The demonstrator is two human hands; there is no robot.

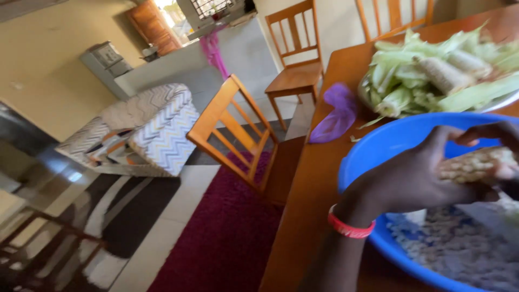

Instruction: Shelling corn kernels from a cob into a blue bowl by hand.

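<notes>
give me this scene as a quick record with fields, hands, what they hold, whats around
left hand: wrapped around a corn cob, red wristband on the wrist
right hand: only fingertips show at the frame edge, on the cob
under the cob: blue basin with loose pale kernels
behind the basin: pile of husked corn
surface: wooden table
nearby: purple bag, wooden chair

One bare forearm with a coral wristband

The person's left hand [427, 176] and forearm are bare, with no sleeve showing up to the lower edge of the view. A thin coral-red band [350, 229] circles the wrist snugly, its surface carrying small pale markings too blurred to make out. No ring, watch or glove shows. Of the right hand [494, 132] only bare fingertips appear at the frame's right edge.
</notes>
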